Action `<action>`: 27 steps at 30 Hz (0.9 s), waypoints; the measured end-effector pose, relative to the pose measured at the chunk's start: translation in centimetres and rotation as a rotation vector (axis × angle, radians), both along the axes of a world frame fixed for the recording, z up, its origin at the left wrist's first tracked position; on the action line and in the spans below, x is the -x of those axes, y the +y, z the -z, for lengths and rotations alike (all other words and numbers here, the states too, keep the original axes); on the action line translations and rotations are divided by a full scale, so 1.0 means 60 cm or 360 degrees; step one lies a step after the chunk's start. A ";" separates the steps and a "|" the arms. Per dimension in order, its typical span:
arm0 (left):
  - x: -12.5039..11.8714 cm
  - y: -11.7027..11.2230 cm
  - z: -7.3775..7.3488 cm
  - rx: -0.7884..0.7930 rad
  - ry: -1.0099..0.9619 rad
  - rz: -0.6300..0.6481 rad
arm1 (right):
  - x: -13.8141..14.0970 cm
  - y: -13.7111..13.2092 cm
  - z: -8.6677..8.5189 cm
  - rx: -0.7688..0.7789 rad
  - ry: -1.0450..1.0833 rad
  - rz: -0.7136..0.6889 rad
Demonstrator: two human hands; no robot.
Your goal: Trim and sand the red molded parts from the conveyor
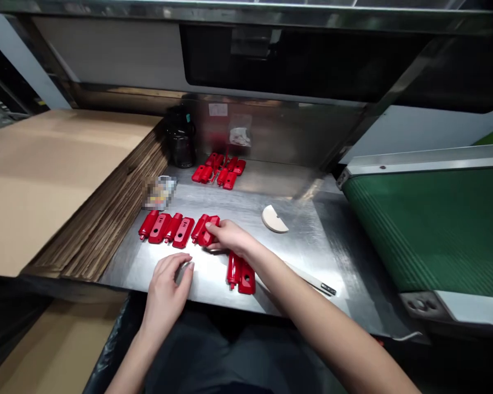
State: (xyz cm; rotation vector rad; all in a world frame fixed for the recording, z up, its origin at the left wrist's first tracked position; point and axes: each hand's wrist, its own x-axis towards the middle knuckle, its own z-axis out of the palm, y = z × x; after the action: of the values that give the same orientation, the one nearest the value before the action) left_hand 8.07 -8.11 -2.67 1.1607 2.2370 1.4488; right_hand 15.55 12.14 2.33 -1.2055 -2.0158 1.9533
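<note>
My right hand (pixel 229 236) grips a flat red plastic part (pixel 210 232) between thumb and fingers, at the right end of a row on the metal table. Right beside it lies a red cylindrical part (pixel 199 227). Further left in the row are more red pieces, among them a flat plate with holes (pixel 183 232) and a cylinder (pixel 149 224). Under my right forearm another red cylinder (pixel 233 271) and flat plate (pixel 247 278) lie side by side. My left hand (pixel 169 279) hovers near the table's front edge, fingers curved and apart from the thumb, with nothing visible in it.
A cardboard stack (pixel 135 186) stands at left, a green conveyor belt (pixel 435 219) at right. More red parts (pixel 219 171) lie at the back near a black container (pixel 182 139). A pale half-disc (pixel 275 219) and a long strip-like tool (pixel 312 279) rest on the table (pixel 246 205).
</note>
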 end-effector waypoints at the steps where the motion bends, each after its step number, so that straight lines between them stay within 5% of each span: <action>1: 0.011 0.006 0.000 0.0013 0.0054 0.0027 | 0.006 0.004 -0.008 -0.0112 -0.0078 -0.0044; 4: 0.040 0.022 0.000 0.0041 0.0144 0.0093 | -0.027 0.008 -0.044 -0.0523 -0.0241 -0.0138; 8: 0.060 0.037 -0.007 0.0065 0.0123 0.0130 | -0.138 -0.007 -0.075 -0.0898 -0.0289 -0.0346; 12: 0.029 0.040 -0.015 0.0105 -0.0066 0.0159 | -0.211 -0.046 -0.044 -0.0943 -0.0385 -0.0516; 16: -0.040 0.030 -0.011 0.0119 -0.0313 0.0446 | -0.236 -0.086 -0.011 -0.1036 -0.0371 -0.0437; 21: -0.109 -0.011 0.003 0.0010 -0.1140 0.0777 | -0.276 -0.143 -0.006 -0.0615 0.0196 -0.0358; 27: -0.138 -0.030 0.009 -0.0241 -0.1725 0.0524 | -0.307 -0.162 -0.006 -0.0304 0.0195 -0.0255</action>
State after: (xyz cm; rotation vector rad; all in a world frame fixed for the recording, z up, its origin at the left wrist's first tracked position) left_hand 16.34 -9.89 -3.18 0.4924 1.1547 1.5605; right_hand 33.96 2.42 2.66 -0.8865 -2.2344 1.7977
